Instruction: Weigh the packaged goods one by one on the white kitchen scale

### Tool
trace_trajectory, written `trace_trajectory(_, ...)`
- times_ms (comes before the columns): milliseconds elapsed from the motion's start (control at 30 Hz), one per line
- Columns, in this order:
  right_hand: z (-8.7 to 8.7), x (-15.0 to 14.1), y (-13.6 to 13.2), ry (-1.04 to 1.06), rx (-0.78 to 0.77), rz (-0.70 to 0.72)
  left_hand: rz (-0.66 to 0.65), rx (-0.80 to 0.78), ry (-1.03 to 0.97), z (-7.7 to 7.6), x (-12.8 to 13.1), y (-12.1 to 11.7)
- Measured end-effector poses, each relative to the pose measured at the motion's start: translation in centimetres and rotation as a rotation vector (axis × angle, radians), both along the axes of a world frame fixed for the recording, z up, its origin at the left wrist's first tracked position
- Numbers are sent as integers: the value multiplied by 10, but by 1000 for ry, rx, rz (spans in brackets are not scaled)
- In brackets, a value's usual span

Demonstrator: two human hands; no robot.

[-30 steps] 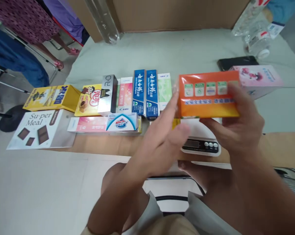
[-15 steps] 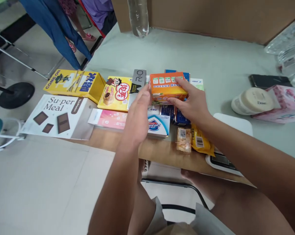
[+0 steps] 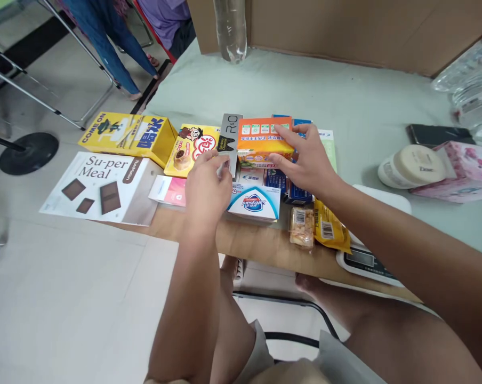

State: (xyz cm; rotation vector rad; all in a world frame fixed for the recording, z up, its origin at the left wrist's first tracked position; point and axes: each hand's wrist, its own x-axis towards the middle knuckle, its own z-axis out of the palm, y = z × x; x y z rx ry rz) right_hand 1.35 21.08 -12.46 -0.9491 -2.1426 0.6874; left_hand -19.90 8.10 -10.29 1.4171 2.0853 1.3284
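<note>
My right hand [image 3: 307, 160] grips an orange box [image 3: 264, 136] by its right end, thumb at the lower front edge and fingers on top. The box lies over blue toothpaste boxes [image 3: 299, 189], partly hiding them. My left hand [image 3: 209, 184] is loosely curled with thumb and index finger apart. Its fingertips are at the lower end of a silver R&O box [image 3: 230, 138], with no object visible in its grasp. Beside it are a yellow puff-snack box [image 3: 191, 146], a pink-and-white box [image 3: 171, 191] partly covered by the hand, and a white Safeguard box [image 3: 254, 204].
At left are a yellow carton [image 3: 127, 133] and a Su-per Meal box [image 3: 99, 186]. Small snack packs [image 3: 302, 228] and a kitchen scale [image 3: 363, 261] line the front edge. At right are a Dove jar [image 3: 412, 166], a pink box [image 3: 465, 170] and a phone [image 3: 439, 135]. A bottle [image 3: 231, 32] stands behind.
The orange box has moved left from above the scale and down onto the row of boxes. My left hand has left its side, shifted left and curled its fingers. The view has turned right.
</note>
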Motion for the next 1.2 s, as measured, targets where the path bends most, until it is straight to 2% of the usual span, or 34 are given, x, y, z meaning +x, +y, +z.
trace_trajectory(133,17,16,-15,19,22,3,34,102,-36,13,6,-1)
trace_trajectory(200,31,37,-35,91,29,-42,15,257,-86,24,17,-2)
trace_trajectory(300,46,81,-73,256,-12,-151,-90,479,-198,43,48,-5)
trace_trajectory(367,45,115,-92,378,-9,-278,-186,522,-253,51,74,-8)
trace_trajectory(433,34,147,-100,471,14,-418,-310,480,-282,54,103,-12)
trace_trajectory(567,7,205,-85,521,97,-688,-569,193,-263,45,161,-12)
trace_trajectory(667,-8,240,-67,452,170,-921,-682,-20,-178,39,212,4)
trace_trajectory(833,-22,281,-46,262,241,-1059,-763,-196,-139,39,314,56)
trace_trajectory(933,-27,294,-32,235,202,-1121,-715,-223,-184,35,364,79)
trace_trajectory(1033,-29,298,-17,248,83,-1128,-716,-159,-245,25,391,87)
trace_trajectory(1133,-29,294,-10,288,-28,-1073,-779,-89,-300,14,400,88)
trace_trajectory(1200,-30,291,-11,308,-44,-1063,-781,-70,-298,7,401,90)
